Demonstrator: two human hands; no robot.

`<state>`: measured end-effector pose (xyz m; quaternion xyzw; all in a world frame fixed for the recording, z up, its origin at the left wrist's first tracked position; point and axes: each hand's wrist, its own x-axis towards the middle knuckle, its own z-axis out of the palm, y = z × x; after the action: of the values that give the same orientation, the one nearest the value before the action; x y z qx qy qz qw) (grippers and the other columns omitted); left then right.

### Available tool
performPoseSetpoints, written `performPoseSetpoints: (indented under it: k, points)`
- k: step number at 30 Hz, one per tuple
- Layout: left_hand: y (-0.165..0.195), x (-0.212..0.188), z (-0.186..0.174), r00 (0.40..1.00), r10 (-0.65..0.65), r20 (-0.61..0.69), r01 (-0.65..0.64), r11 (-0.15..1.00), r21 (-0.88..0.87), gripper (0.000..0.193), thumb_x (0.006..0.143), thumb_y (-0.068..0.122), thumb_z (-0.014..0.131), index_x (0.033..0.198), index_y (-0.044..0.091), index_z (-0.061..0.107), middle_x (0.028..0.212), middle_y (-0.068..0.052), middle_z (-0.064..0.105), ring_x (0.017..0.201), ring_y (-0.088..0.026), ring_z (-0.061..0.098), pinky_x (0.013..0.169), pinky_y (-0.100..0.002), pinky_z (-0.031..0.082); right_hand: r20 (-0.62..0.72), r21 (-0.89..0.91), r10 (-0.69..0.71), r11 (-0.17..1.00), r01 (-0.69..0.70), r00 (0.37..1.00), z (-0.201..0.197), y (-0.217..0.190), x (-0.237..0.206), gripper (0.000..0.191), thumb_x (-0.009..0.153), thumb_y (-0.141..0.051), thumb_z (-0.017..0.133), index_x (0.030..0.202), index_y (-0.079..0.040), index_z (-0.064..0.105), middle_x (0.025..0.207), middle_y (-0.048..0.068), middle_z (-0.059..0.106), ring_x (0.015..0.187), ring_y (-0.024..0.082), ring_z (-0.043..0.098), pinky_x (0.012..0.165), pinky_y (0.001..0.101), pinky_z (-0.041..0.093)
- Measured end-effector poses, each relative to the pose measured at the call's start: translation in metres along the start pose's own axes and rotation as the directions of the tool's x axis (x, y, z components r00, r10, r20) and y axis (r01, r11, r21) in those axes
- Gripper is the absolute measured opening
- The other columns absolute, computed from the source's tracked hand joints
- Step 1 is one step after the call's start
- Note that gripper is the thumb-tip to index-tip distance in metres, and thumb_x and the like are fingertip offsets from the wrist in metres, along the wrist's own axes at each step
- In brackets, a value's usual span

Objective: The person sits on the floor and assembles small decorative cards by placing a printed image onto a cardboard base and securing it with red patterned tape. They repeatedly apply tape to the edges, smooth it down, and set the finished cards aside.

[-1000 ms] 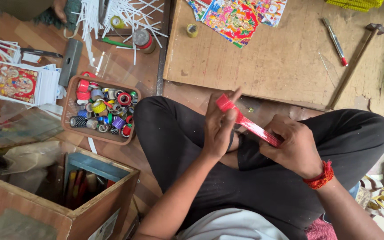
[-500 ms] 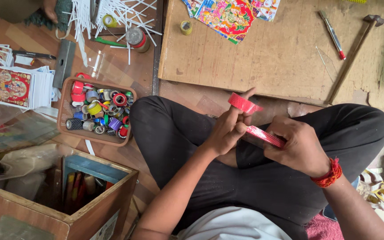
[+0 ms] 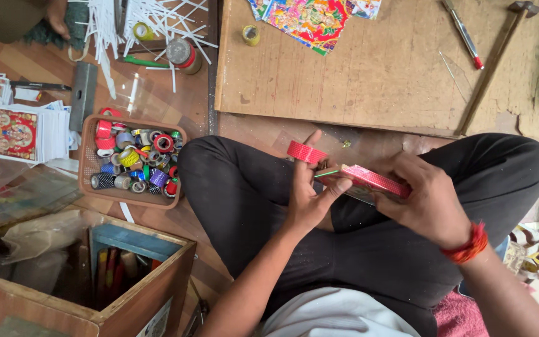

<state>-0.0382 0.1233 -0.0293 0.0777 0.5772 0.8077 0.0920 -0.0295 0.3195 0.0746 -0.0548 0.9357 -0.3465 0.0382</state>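
Left grip: left hand (image 3: pixel 307 196), fingers pinching the near end of the red strip (image 3: pixel 375 180); a red tape roll (image 3: pixel 305 151) sits on one raised finger.
Right grip: right hand (image 3: pixel 420 200), closed around the strip's far end.
Strip: flat, red, patterned, slightly tilted, held over the crossed legs just short of the wooden board (image 3: pixel 382 75).
Change: a second earlier the left hand covered the strip's end; the roll now stands clear above it.
Surroundings: basket of tape rolls (image 3: pixel 131 161) on the floor beside the left knee; hammer (image 3: pixel 494 62) lying on the board.
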Motion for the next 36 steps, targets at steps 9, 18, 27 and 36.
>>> performPoseSetpoints:
  k: [9,18,27,36]
  points:
    - [-0.016,-0.003,0.008,1.000,-0.027,-0.007,0.026,0.989,-0.147,0.091,0.094,0.010,0.080,0.165,0.007,0.023,0.107,-0.001,0.056,0.097,-0.009,0.057,0.089,-0.025,0.051,-0.367,-0.214,-0.248,0.960,0.178,0.897,0.039,-0.041,-0.016,0.037,0.092,-0.008,0.071,0.128,-0.003,0.063,0.125,0.014,0.070,0.120,0.032,0.068,0.110,0.0501,0.047]
    - [-0.024,-0.006,0.007,0.993,-0.099,-0.060,0.085,0.976,-0.200,0.098,0.088,0.016,0.085,0.163,0.006,0.023,0.115,-0.003,0.055,0.104,-0.012,0.058,0.094,-0.027,0.053,-0.223,-0.057,-0.139,0.990,0.129,0.965,0.038,-0.009,-0.018,0.028,0.091,-0.007,0.069,0.120,-0.005,0.069,0.108,0.010,0.075,0.102,0.030,0.071,0.110,0.0470,0.048]
    - [-0.032,-0.001,-0.001,0.995,-0.089,-0.053,0.073,0.965,-0.252,0.100,0.088,0.012,0.087,0.164,0.004,0.024,0.114,-0.002,0.052,0.103,-0.011,0.055,0.098,-0.029,0.051,-0.322,-0.187,-0.060,0.982,-0.001,0.945,0.005,0.037,-0.076,0.020,0.092,-0.011,0.072,0.112,-0.008,0.073,0.115,0.006,0.076,0.115,0.022,0.072,0.114,0.0466,0.045]
    - [-0.021,0.011,-0.008,0.986,-0.108,-0.126,0.041,0.894,-0.446,0.098,0.090,0.013,0.085,0.164,0.001,0.023,0.115,-0.005,0.060,0.110,-0.017,0.058,0.106,-0.037,0.047,-0.186,0.909,0.271,0.411,0.061,0.945,0.021,0.050,-0.061,0.014,0.091,-0.009,0.080,0.103,-0.003,0.076,0.111,0.017,0.075,0.104,0.023,0.072,0.096,0.0349,0.058]
